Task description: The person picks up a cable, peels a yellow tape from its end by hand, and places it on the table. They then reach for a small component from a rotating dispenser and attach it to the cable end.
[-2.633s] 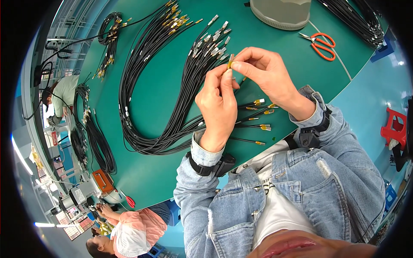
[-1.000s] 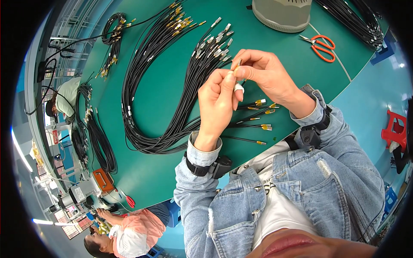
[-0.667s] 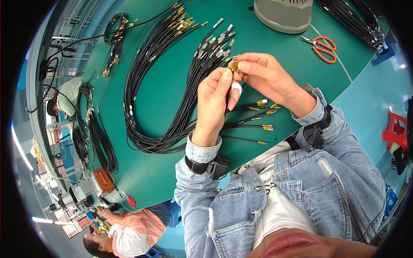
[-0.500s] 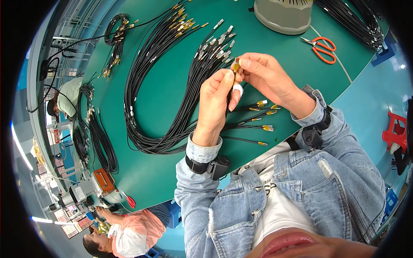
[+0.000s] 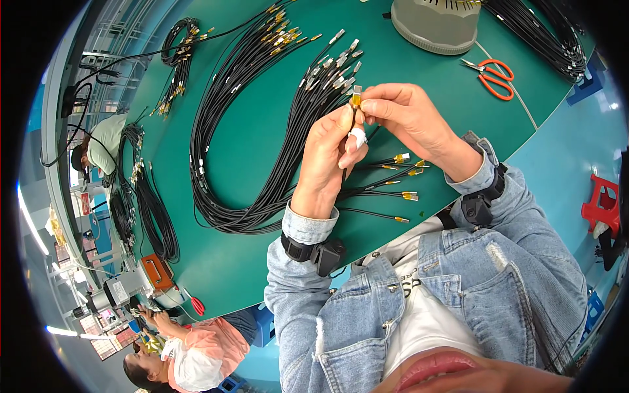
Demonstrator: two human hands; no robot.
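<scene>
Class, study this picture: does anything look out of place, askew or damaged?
I see nothing spilled or damaged. One yellow-sleeved cable end sits apart from its neighbours, nearer the edge of the green table. A white wrap circles one finger near the held connector; the other visible fingers look bare.

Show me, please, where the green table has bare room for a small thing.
Bare table lies between the right hand and the orange-handled scissors, and inside the curve of the black cable bundle. Around the left hand it is crowded with cable ends.
</scene>
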